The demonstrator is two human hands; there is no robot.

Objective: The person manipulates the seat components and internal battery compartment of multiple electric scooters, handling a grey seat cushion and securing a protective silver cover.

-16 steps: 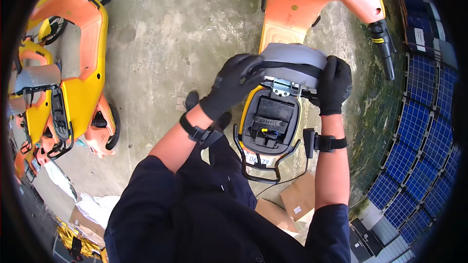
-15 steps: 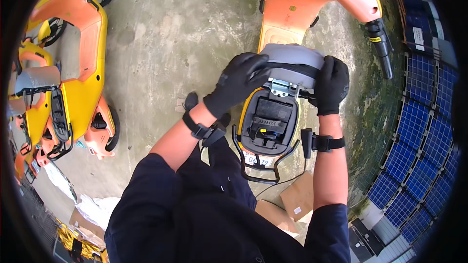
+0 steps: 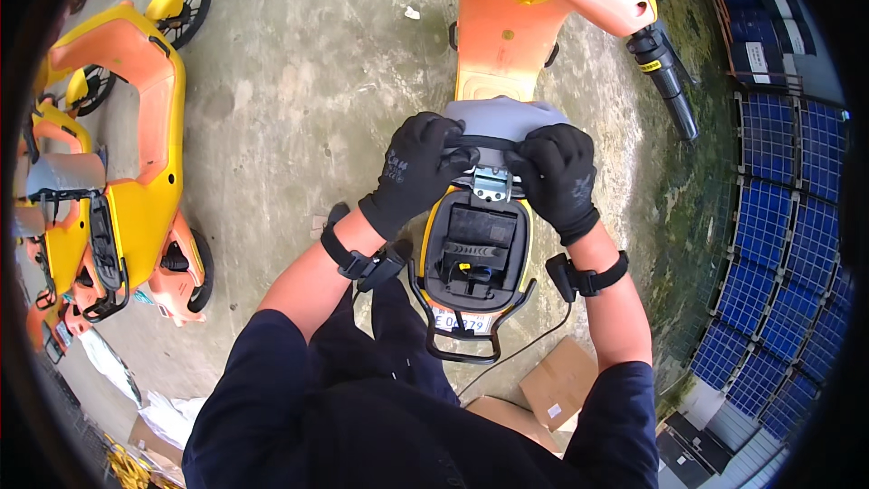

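Observation:
A grey scooter seat (image 3: 496, 114) stands tipped up on its metal hinge (image 3: 493, 184), at the front of the open battery compartment (image 3: 478, 249) of an orange and yellow scooter (image 3: 503, 45). My left hand (image 3: 418, 166), in a black glove, has its fingers curled over the left edge of the seat. On the seat's right edge my right hand (image 3: 558, 172), gloved the same way, is closed with the fingertips at the black strip along the underside. Inside the compartment lies a dark block with a small yellow-tipped connector (image 3: 465, 266). The gloves hide the seat's corners.
Behind the compartment is a black tubular rear rack (image 3: 463, 356) over a licence plate. More yellow and orange scooters (image 3: 149, 181) stand at left. Blue crates (image 3: 760, 226) line the right side. Cardboard boxes (image 3: 559, 383) lie on the floor near my right arm.
My right hand has shifted from the seat's right side inward to its lower edge, nearer the hinge. The left hand keeps its hold. The whole view has moved a little.

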